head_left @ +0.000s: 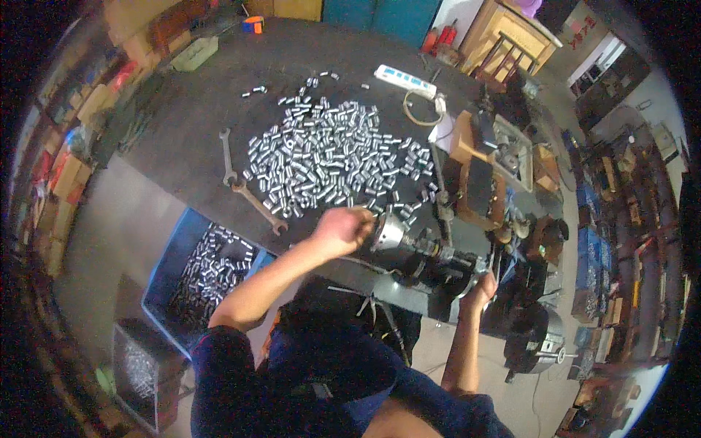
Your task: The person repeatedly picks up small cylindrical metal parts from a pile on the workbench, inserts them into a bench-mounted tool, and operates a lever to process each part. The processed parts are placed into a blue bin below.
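My left hand (342, 228) is closed at the front of a small machine's round metal chuck (391, 232), fingers pinched on what looks like a small metal sleeve; the piece itself is hidden by the fingers. My right hand (482, 286) grips a part at the machine's right end (467, 266), below the table edge. A wide heap of short shiny metal sleeves (328, 157) lies on the dark table (190, 124) just beyond my left hand.
Two wrenches (244, 186) lie left of the heap. A blue bin (208, 266) of sleeves stands on the floor at left, a dark crate (142, 365) below it. A white power strip (405, 80) and a wood-and-metal fixture (475, 168) sit at right.
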Demonstrator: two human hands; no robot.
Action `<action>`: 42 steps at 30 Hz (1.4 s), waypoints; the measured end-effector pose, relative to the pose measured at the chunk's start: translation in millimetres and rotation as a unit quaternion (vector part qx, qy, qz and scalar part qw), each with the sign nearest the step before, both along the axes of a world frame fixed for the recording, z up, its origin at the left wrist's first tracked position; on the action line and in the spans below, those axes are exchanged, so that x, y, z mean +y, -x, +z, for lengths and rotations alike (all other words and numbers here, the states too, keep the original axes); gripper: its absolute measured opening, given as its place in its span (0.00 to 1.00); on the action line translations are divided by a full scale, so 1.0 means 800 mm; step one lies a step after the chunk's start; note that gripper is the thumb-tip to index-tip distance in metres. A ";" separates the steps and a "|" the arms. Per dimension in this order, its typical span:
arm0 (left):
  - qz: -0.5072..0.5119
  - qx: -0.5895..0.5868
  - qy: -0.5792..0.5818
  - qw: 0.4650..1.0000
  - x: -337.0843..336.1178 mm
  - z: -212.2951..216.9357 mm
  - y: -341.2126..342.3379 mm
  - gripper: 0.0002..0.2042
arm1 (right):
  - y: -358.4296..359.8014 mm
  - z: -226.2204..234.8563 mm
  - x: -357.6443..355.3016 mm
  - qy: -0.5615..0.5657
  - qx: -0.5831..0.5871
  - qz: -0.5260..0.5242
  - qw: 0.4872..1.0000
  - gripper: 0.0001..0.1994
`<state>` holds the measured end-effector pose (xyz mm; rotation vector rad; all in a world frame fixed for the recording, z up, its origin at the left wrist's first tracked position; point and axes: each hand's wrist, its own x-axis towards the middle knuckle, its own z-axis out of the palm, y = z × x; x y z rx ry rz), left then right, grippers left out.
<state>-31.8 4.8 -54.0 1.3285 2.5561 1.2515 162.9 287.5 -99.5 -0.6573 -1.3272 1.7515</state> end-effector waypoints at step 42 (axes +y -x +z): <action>-0.162 -0.472 -0.229 0.836 -0.033 0.080 -0.008 0.06 | -0.061 0.082 -0.050 0.056 -0.019 0.066 0.996 0.12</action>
